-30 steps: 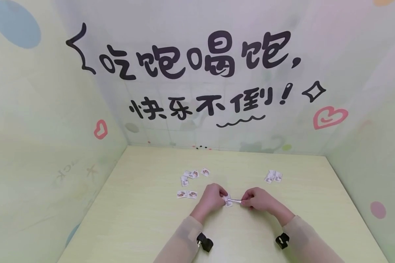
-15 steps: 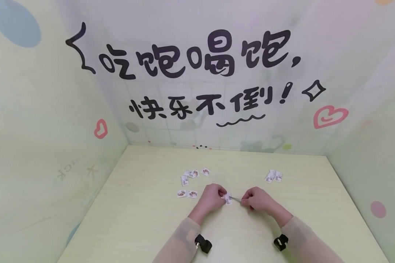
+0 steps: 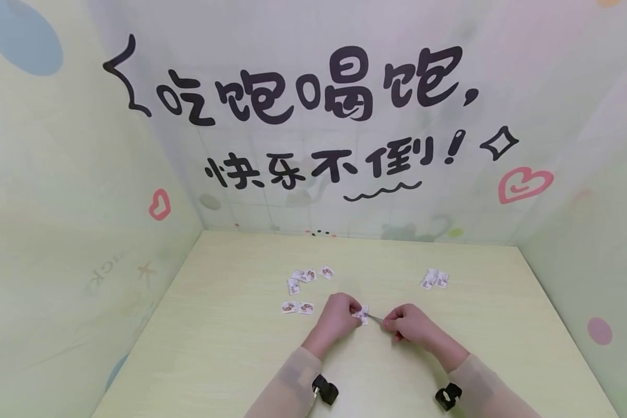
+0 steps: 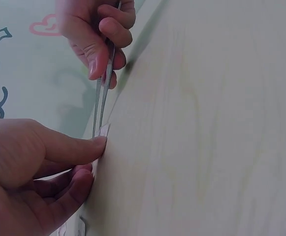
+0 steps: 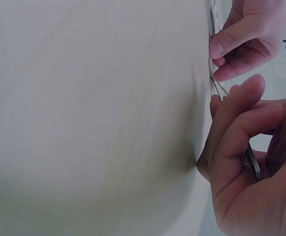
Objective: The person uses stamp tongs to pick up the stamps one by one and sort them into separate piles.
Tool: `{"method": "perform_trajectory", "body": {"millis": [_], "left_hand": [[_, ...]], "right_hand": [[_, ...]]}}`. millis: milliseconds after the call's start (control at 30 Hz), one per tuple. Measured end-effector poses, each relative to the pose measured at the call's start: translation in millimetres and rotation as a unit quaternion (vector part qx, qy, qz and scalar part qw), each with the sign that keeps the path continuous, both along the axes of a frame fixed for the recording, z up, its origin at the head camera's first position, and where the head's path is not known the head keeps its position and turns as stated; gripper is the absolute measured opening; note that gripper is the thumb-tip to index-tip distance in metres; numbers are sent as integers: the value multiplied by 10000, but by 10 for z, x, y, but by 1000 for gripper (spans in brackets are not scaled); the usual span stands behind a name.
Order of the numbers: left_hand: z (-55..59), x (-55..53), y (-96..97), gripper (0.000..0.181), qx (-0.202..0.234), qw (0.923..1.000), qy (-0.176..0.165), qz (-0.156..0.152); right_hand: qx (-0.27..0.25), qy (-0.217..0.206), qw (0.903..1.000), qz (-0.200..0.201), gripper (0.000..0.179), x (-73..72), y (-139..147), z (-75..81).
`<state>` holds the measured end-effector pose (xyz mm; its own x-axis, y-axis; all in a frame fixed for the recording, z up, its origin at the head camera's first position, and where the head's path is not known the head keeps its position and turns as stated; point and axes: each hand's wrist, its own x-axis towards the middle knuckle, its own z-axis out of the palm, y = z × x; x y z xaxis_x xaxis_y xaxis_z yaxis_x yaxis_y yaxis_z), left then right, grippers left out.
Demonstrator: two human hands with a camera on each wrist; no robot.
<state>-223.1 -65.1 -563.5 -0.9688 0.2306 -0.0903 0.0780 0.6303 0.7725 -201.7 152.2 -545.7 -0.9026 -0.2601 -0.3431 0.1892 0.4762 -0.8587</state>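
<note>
In the head view a small white printed card (image 3: 365,321) lies mid-table under the fingertips of my left hand (image 3: 338,318). The left wrist view shows the left thumb on the card's edge, fingers curled beneath, pinching the card (image 4: 105,130). My right hand (image 3: 414,325) grips metal tweezers (image 3: 376,319) from the right, their tips over the card's printed face. Two slim arms of the tweezers (image 4: 102,96) reach down to the card beside the left thumb. In the right wrist view the back end of the tweezers (image 5: 253,164) shows under the curled right fingers.
Two printed cards (image 3: 306,308) lie side by side left of my left hand. Behind them is a loose group of similar cards (image 3: 294,286), with a single card (image 3: 327,271) near it. Overlapping cards (image 3: 441,280) lie at the back right. Printed walls enclose the pale table (image 3: 230,360).
The card under the left fingers now sits straighter. My right hand has shifted slightly nearer the front edge, and the tweezers slant more toward the card. The other cards stay put.
</note>
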Motion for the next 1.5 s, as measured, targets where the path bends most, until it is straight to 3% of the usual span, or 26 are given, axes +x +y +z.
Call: {"method": "perform_trajectory", "body": {"millis": [333, 900, 1300, 1500], "left_hand": [[10, -12, -8, 27, -26, 10000, -35, -48], [-33, -7, -24, 26, 89, 10000, 26, 7], [-10, 10, -147, 20, 545, 9981, 42, -268], [70, 14, -316, 19, 684, 9971, 311, -154]], "right_hand": [[104, 160, 9997, 133, 12, 26, -3, -7], [377, 316, 9988, -24, 9, 70, -61, 7], [7, 238, 9997, 43, 10, 55, -23, -44], [-258, 182, 9995, 10, 11, 51, -5, -27]]}}
